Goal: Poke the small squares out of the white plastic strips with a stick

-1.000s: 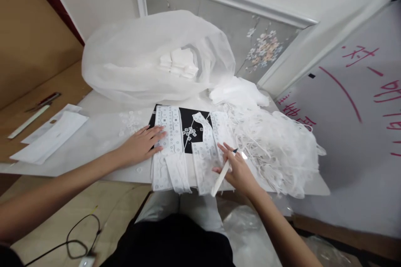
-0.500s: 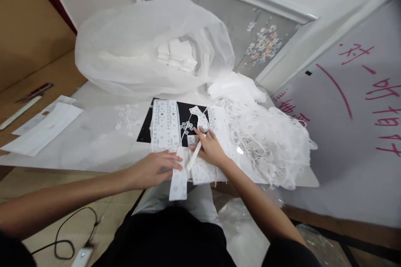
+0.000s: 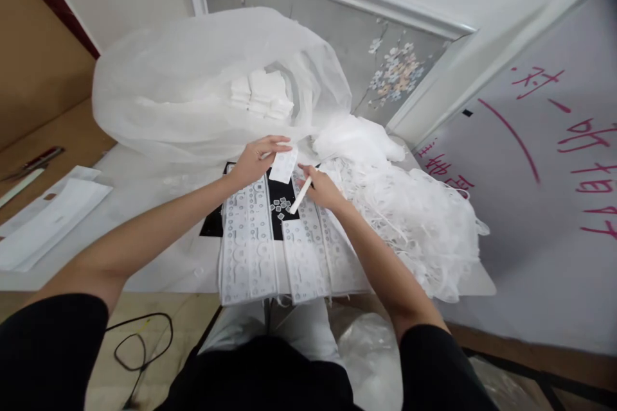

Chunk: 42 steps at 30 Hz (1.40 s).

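My left hand point(image 3: 260, 157) grips a small white printed piece point(image 3: 283, 165) by its upper edge, over the black mat point(image 3: 211, 223). Close to its right, my right hand point(image 3: 318, 186) is closed round a white stick-like tool point(image 3: 301, 195) that slants down to the left. Below the printed piece, several small square pieces point(image 3: 280, 207) lie on the mat. A long printed white strip stack point(image 3: 248, 244) lies left of them, and a shorter printed stack point(image 3: 304, 263) lies to the right, both near the table's front edge.
Tangled white scraps point(image 3: 424, 225) are heaped at the right. Behind the mat lies a large translucent bag point(image 3: 193, 77) with folded white pieces point(image 3: 263, 95). White sheets point(image 3: 53, 225) and a red-handled tool point(image 3: 43, 157) are at the left. A whiteboard point(image 3: 530, 218) stands at the right.
My left hand has moved up and away from the front edge and now holds a small printed piece. My right hand has moved up slightly with the tool. The long strip has left the front edge.
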Motion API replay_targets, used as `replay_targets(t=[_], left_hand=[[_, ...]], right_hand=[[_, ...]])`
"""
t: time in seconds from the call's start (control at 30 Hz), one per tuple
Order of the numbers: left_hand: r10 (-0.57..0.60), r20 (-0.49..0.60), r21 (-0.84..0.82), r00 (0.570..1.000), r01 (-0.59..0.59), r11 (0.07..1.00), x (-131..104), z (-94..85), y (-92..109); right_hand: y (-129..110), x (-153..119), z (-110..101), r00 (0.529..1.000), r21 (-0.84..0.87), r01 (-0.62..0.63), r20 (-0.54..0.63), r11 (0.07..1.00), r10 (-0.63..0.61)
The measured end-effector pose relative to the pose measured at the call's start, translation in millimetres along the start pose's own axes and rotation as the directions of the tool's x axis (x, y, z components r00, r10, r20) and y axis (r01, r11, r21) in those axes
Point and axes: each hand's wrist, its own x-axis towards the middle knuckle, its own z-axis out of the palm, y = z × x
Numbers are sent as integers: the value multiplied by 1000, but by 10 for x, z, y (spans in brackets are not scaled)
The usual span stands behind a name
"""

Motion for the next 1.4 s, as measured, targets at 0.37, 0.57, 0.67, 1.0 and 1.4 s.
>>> replay_targets(t=[0.37,0.57,0.67,1.0,1.4], left_hand=[[-9,363,531,932,-199,824,-593,220,-389],[-188,454,592,871,-137,794,-575,72,-394],[-195,556,550,808,-182,815,-631,32,-367],[-191,578,548,794,-204,811,-648,338,32],[-37,774,310,633,-327,893,-1295,298,467]], right_hand=[[374,261,294,994,-81,-86,-72,993,81],[239,197,40,936,361,-80,-293,929,195],[116,-265,-245,900,387,-131,-339,913,273],[-451,-2110,-136,977,-145,-200,44,969,208],[-177,-2034,-296,986,-126,-104,113,986,119]])
